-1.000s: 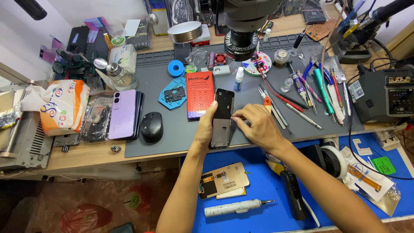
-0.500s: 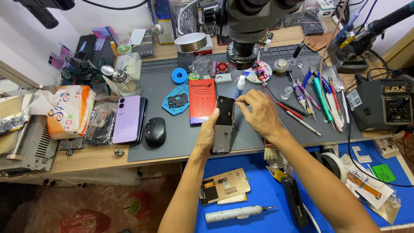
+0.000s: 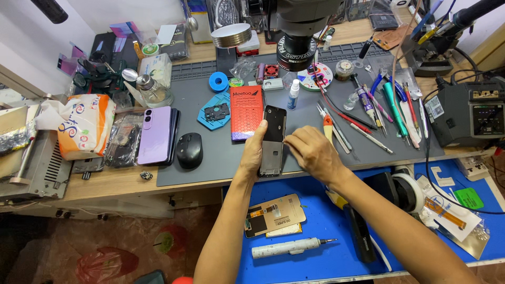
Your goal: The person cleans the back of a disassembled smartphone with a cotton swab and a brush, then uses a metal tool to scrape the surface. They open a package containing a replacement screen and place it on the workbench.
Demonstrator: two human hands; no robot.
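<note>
My left hand [image 3: 254, 150] holds the opened phone [image 3: 273, 141] in a snug grip on the grey mat [image 3: 210, 158] of the bench. My right hand [image 3: 310, 152] pinches at its edge. Its back is off; the inside work looks unfinished.

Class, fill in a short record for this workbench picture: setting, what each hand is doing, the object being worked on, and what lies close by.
setting: cluttered repair bench with a grey work mat under a microscope
left hand: grips the left edge of the opened phone, steadying it on the mat
right hand: fingers touch the phone's right edge
phone state: back off, inner frame showing
nearby left: red box, black mouse, purple phone
nearby right: row of tweezers and tools
</note>
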